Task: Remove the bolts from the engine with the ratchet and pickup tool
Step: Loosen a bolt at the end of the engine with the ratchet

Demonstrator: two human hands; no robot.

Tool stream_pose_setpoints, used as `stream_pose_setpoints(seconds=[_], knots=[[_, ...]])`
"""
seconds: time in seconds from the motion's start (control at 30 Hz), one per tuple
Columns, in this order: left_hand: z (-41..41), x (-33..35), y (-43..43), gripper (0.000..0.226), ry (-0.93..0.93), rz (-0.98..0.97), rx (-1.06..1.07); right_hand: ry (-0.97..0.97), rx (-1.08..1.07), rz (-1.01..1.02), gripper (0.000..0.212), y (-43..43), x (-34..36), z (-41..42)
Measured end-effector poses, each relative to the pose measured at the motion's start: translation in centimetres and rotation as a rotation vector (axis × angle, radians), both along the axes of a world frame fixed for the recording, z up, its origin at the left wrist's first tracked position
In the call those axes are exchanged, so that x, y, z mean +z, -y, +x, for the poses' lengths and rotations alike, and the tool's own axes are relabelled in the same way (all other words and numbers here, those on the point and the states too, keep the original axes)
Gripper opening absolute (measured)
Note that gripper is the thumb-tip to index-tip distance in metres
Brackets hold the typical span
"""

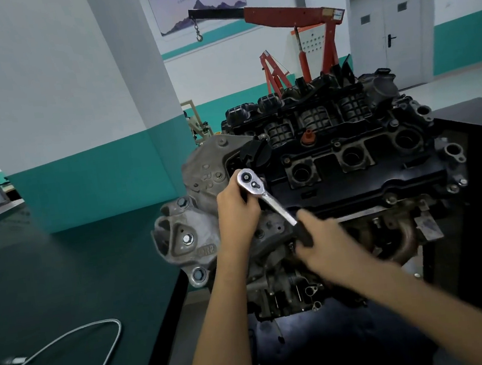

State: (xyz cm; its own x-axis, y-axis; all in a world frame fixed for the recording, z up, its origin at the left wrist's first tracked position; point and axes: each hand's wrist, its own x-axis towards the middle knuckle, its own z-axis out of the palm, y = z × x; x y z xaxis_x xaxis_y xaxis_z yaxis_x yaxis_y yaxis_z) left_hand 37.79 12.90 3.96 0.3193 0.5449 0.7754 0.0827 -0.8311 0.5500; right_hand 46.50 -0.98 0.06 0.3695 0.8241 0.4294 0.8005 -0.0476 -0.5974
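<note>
An engine [352, 166] with a black valve cover stands in the middle of the head view, grey metal brackets on its left end. A silver ratchet [260, 192] lies over the cover's near left corner, head up and left, black handle down and right. My left hand [237, 209] grips the ratchet just under its head. My right hand [321, 242] holds the black handle. What sits under the ratchet head is hidden by my left hand. A flexible silver pickup tool [81, 344] lies in a loop on the dark table at lower left.
Several bolts [187, 238] show on the grey bracket at the engine's left. The dark green table [64, 277] fills the left side. A red engine crane [305, 22] stands behind, with a pillar at left and a black cabinet [478, 116] at right.
</note>
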Motion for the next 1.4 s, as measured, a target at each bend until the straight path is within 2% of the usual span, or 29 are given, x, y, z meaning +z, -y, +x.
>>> stream_pose_setpoints(seconds=[0.07,0.13,0.2,0.27,0.37,0.43,0.5,0.57,0.63,0.67,0.77,0.8,0.9,0.97,1.03,1.1,1.17,1.23,1.3,1.37,1.4], knots=[[0.0,-0.1,0.0,0.021,0.015,-0.041,-0.028,-0.205,0.007,0.069,0.024,-1.5,-1.8,-3.6],[-0.2,-0.1,0.0,0.031,0.032,-0.053,-0.044,-0.350,0.044,0.106,0.039,-2.8,-2.6,-5.9],[-0.4,0.1,0.0,0.024,0.022,-0.040,-0.075,-0.366,0.056,0.096,0.039,-2.7,-2.3,-5.6],[-0.6,0.3,-0.1,0.017,0.003,-0.026,-0.130,-0.246,0.094,0.051,0.028,-1.5,-1.2,-3.2],[-0.9,0.4,-0.1,0.023,-0.075,-0.036,-0.189,0.038,0.156,-0.061,0.025,0.4,2.0,2.4],[-0.9,0.5,-0.1,0.015,-0.103,-0.025,-0.169,0.319,0.089,-0.171,0.022,0.6,5.1,6.1],[-0.6,0.5,-0.1,0.013,-0.074,-0.022,-0.128,0.630,-0.024,-0.232,0.029,0.1,8.0,8.1],[-0.3,0.3,0.1,0.016,-0.021,-0.028,-0.056,0.736,-0.068,-0.175,0.029,-0.4,8.8,8.3],[-0.1,0.1,0.2,0.017,0.021,-0.034,-0.009,0.658,-0.101,-0.140,0.021,-0.2,6.9,7.0],[-0.1,0.1,0.1,0.017,0.023,-0.026,0.001,0.533,-0.092,-0.121,0.021,0.1,5.4,5.9],[0.0,0.1,0.0,0.019,-0.008,0.011,0.016,-0.022,0.025,0.003,0.025,0.2,0.6,0.7],[0.0,0.0,0.0,0.018,-0.011,0.005,0.012,-0.132,0.037,0.049,0.023,-0.3,-0.5,-1.2],[0.0,-0.2,-0.3,0.024,0.011,-0.059,-0.018,-0.298,0.017,0.122,0.030,-2.5,-2.1,-5.7],[-0.3,-0.1,-0.2,0.032,0.023,-0.071,-0.045,-0.333,0.034,0.114,0.035,-2.7,-2.0,-6.0],[-0.5,0.1,-0.1,0.025,0.026,-0.050,-0.093,-0.228,0.059,0.053,0.031,-1.7,-1.2,-3.8],[-0.8,0.2,-0.2,0.030,-0.009,-0.027,-0.141,-0.055,0.126,-0.028,0.026,-0.3,0.5,-0.2],[-0.9,0.3,-0.3,0.027,-0.064,-0.027,-0.181,0.179,0.129,-0.112,0.025,0.5,3.2,3.9],[-1.0,0.4,-0.2,0.015,-0.094,-0.040,-0.172,0.483,0.040,-0.223,0.027,0.4,6.4,7.1],[-0.7,0.4,-0.1,0.013,-0.074,-0.052,-0.128,0.700,-0.039,-0.224,0.029,-0.1,8.3,8.2],[-0.5,0.3,0.1,0.019,-0.017,-0.060,-0.064,0.705,-0.087,-0.168,0.027,-0.2,7.8,7.6],[-0.4,0.2,0.2,0.022,0.004,-0.059,-0.044,0.638,-0.103,-0.141,0.025,-0.1,6.6,6.8]])
